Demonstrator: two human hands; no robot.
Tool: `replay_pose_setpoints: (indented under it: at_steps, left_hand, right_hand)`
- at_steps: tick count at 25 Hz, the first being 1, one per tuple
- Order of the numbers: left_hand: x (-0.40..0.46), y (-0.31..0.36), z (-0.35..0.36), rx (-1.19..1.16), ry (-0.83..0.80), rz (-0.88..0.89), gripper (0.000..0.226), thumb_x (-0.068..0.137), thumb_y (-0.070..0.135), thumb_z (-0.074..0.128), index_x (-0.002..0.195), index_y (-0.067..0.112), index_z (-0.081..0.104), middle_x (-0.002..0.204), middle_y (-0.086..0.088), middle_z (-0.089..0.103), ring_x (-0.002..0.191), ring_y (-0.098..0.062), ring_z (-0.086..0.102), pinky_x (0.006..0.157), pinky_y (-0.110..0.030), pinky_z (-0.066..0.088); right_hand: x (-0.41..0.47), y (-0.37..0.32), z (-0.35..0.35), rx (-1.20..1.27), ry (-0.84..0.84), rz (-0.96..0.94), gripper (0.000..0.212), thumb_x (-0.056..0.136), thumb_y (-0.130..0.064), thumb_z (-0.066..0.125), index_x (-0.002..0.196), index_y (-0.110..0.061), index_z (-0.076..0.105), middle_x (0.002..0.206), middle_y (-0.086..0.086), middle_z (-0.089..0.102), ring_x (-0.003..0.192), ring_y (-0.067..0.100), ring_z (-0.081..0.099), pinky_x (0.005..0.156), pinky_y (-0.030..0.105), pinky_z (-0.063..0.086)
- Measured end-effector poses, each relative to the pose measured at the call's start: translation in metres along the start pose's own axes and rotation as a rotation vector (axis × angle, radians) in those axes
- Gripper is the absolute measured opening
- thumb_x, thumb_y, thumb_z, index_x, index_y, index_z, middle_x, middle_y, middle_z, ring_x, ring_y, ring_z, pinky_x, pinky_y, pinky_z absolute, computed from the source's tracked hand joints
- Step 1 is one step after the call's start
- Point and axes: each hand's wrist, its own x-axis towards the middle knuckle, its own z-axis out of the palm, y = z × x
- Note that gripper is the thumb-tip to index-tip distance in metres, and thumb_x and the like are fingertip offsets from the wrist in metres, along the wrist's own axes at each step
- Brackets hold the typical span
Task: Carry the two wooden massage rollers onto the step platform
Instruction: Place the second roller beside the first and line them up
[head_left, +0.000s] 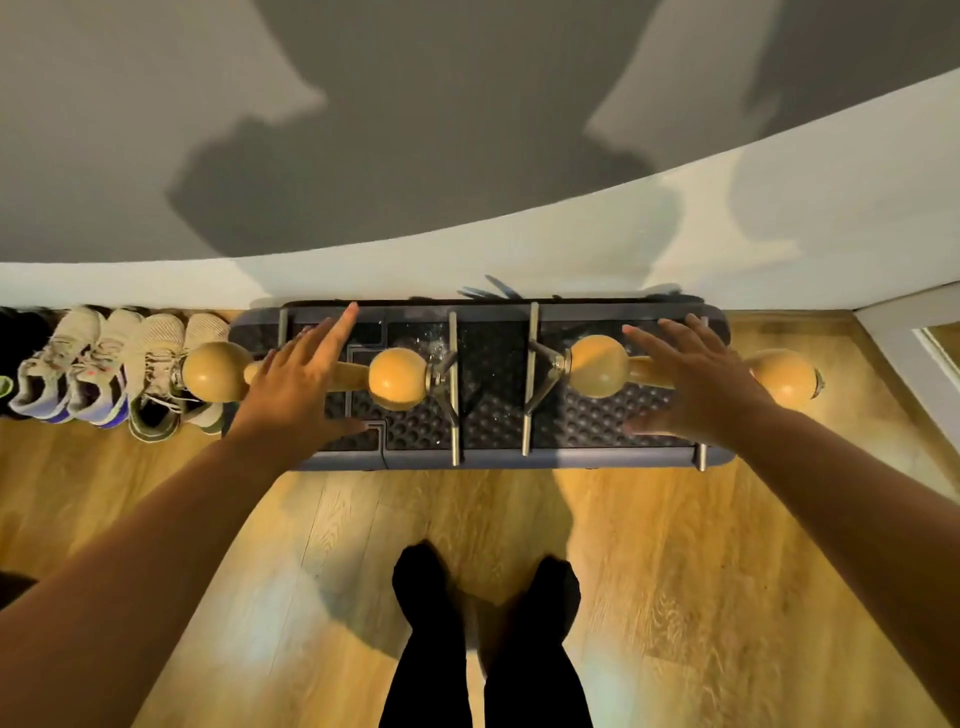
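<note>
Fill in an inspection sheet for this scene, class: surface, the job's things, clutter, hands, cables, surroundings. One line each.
Surface: dark step platform with studded top, on wooden floor, against the wall.
Job's things: left roller and right roller lie across the platform on metal stands, outer ends overhanging.
Clutter: nothing seen on the platform besides the rollers.
Hands: left hand and right hand open, fingers spread over the roller handles; contact unclear.
Cables: nothing seen.
Surroundings: sneakers lined along the wall at left; white baseboard behind.
</note>
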Motion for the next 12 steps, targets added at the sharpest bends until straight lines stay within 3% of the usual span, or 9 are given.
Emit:
replay_pose_setpoints:
  at_steps: [2, 5, 7, 8, 9, 10, 12]
  left_hand:
    - [0.006, -0.012, 0.015, 0.114, -0.028, 0.006, 0.138, 0.063, 0.045, 0.095, 0.163, 0.037, 0.001, 0.161, -0.013, 0.040, 0.145, -0.044, 0.037, 0.117, -0.064, 0.023]
    - [0.024, -0.028, 0.020, 0.186, -0.080, 0.068, 0.092, 0.075, 0.041, 0.088, 0.152, 0.034, 0.038, 0.145, -0.008, 0.057, 0.130, -0.038, 0.051, 0.109, -0.064, 0.037]
    - [0.041, -0.035, 0.009, 0.186, -0.182, 0.109, 0.065, 0.078, 0.038, 0.086, 0.134, 0.033, 0.055, 0.121, -0.002, 0.066, 0.105, -0.026, 0.060, 0.094, -0.056, 0.052]
    - [0.049, -0.036, 0.005, 0.185, -0.218, 0.135, 0.055, 0.078, 0.038, 0.086, 0.126, 0.032, 0.061, 0.111, 0.001, 0.068, 0.097, -0.020, 0.061, 0.088, -0.052, 0.055]
    - [0.054, -0.036, 0.003, 0.185, -0.246, 0.152, 0.045, 0.079, 0.039, 0.085, 0.119, 0.032, 0.066, 0.105, 0.004, 0.069, 0.091, -0.017, 0.061, 0.084, -0.049, 0.056]
    - [0.058, -0.036, 0.002, 0.180, -0.274, 0.151, 0.034, 0.081, 0.043, 0.081, 0.112, 0.033, 0.069, 0.099, 0.006, 0.071, 0.086, -0.015, 0.063, 0.080, -0.047, 0.057]
    - [0.060, -0.035, 0.001, 0.180, -0.334, 0.132, 0.022, 0.087, 0.057, 0.068, 0.097, 0.038, 0.067, 0.082, 0.012, 0.070, 0.072, -0.009, 0.063, 0.072, -0.042, 0.059]
  right_hand:
    - [0.010, -0.001, 0.003, -0.081, -0.050, 0.027, 0.131, 0.059, -0.080, 0.078, 0.163, -0.043, 0.008, 0.173, 0.009, 0.013, 0.158, 0.039, 0.000, 0.115, 0.071, 0.029]
    - [0.024, -0.001, 0.000, -0.088, -0.088, 0.131, 0.127, 0.063, -0.077, 0.080, 0.162, -0.046, 0.005, 0.174, 0.005, 0.004, 0.158, 0.041, -0.006, 0.112, 0.072, 0.032]
    - [0.033, -0.002, -0.001, -0.103, -0.113, 0.174, 0.108, 0.072, -0.066, 0.082, 0.160, -0.046, 0.021, 0.173, 0.004, 0.014, 0.157, 0.041, 0.003, 0.110, 0.071, 0.036]
    - [0.037, -0.002, -0.001, -0.108, -0.119, 0.175, 0.091, 0.077, -0.060, 0.081, 0.155, -0.046, 0.036, 0.167, 0.004, 0.031, 0.154, 0.042, 0.020, 0.106, 0.067, 0.042]
    - [0.040, -0.002, -0.001, -0.113, -0.118, 0.170, 0.069, 0.081, -0.053, 0.079, 0.144, -0.045, 0.052, 0.150, 0.003, 0.052, 0.140, 0.038, 0.045, 0.096, 0.059, 0.051]
    - [0.042, -0.002, -0.001, -0.115, -0.116, 0.167, 0.046, 0.084, -0.048, 0.077, 0.128, -0.043, 0.064, 0.121, -0.001, 0.067, 0.113, 0.029, 0.063, 0.082, 0.047, 0.055]
    - [0.042, -0.003, -0.003, -0.126, -0.120, 0.160, 0.014, 0.085, -0.040, 0.074, 0.098, -0.037, 0.070, 0.080, -0.007, 0.065, 0.072, 0.016, 0.063, 0.063, 0.034, 0.050]
